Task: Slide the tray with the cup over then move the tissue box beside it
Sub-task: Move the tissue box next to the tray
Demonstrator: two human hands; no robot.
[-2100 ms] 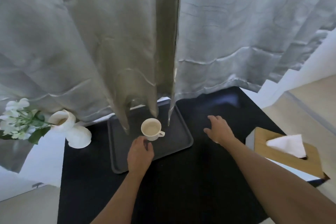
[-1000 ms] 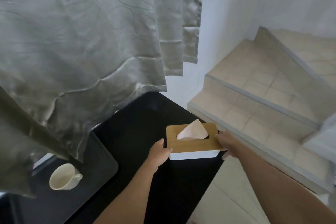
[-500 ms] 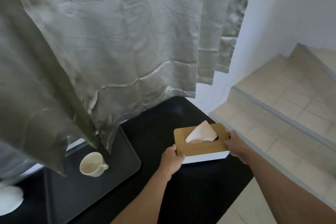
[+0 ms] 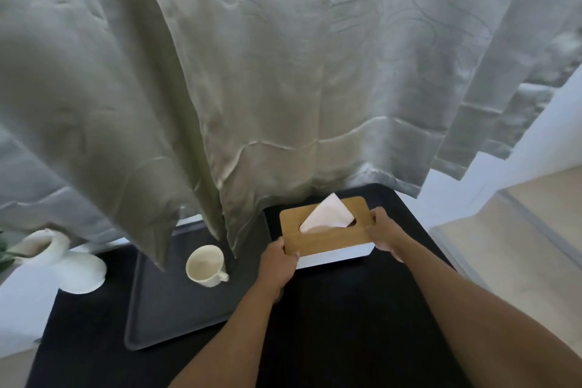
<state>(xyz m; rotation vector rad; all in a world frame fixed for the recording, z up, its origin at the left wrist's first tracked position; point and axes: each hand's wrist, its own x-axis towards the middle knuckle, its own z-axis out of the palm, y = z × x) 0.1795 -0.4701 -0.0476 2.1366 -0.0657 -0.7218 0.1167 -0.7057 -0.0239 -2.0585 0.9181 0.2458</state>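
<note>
A white tissue box point(image 4: 333, 239) with a wooden lid and a tissue sticking up sits just right of the dark grey tray point(image 4: 163, 312) on the black table top. My left hand point(image 4: 278, 263) grips the box's left end and my right hand point(image 4: 382, 235) grips its right end. A cream cup point(image 4: 205, 265) stands upright on the tray's far right part, its handle pointing right. Whether the box rests on the table or hangs just above it is unclear.
Grey curtains point(image 4: 252, 88) hang over the table's back edge and drape onto the tray's far side. A white vase point(image 4: 63, 258) with flowers stands left of the tray. Beige tiled steps point(image 4: 519, 230) lie to the right, beyond the table's edge.
Both hands have carried the tissue box leftward and toward the back of the table, from the right edge to just beside the tray. The tray and cup have stayed put.
</note>
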